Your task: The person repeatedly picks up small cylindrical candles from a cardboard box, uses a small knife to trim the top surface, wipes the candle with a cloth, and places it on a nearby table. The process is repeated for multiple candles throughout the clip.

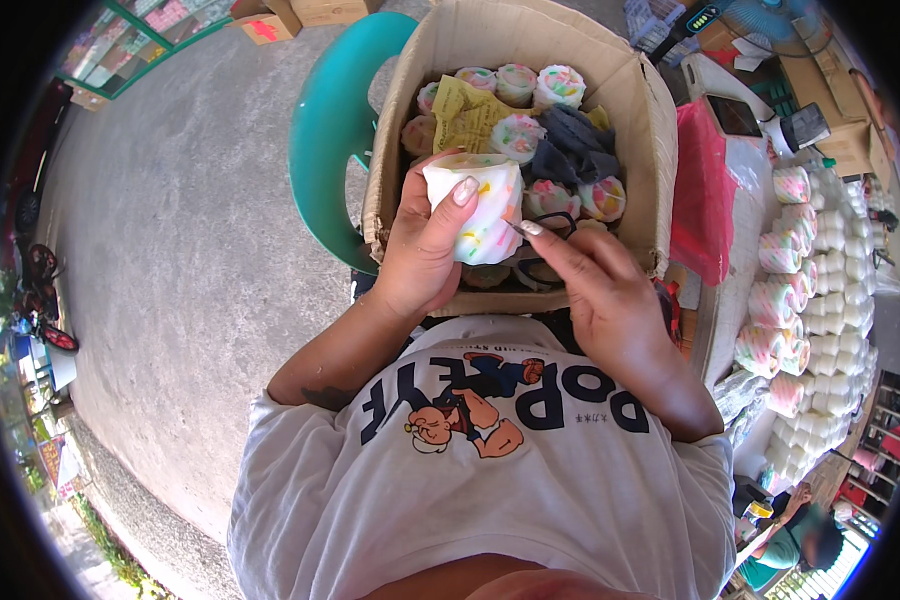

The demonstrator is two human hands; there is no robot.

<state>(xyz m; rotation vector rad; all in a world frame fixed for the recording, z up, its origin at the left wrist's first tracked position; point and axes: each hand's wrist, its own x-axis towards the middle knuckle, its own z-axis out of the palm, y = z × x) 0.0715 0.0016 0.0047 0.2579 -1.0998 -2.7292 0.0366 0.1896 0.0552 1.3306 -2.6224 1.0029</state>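
Note:
In my left hand (425, 235) is a white, wax-like cup-shaped piece (485, 215) with pink, yellow and green patches; thumb in front, fingers behind it. My right hand (600, 275) is closed round small black-handled scissors (542, 272), their dark tip against the right side of the piece. The blades are mostly hidden by my fingers. Below both hands stands an open cardboard box (515, 28). Inside it are several similar patterned pieces (560, 87), a yellow printed sheet (467, 115) and a dark grey cloth (575, 148).
A teal plastic chair (320, 130) stands left of the box. On the right, a table holds a pink sheet (698, 195), a phone (733, 116) and rows of white stacked pieces (825, 310) and patterned ones (770, 303). Another person (785, 550) is at the lower right.

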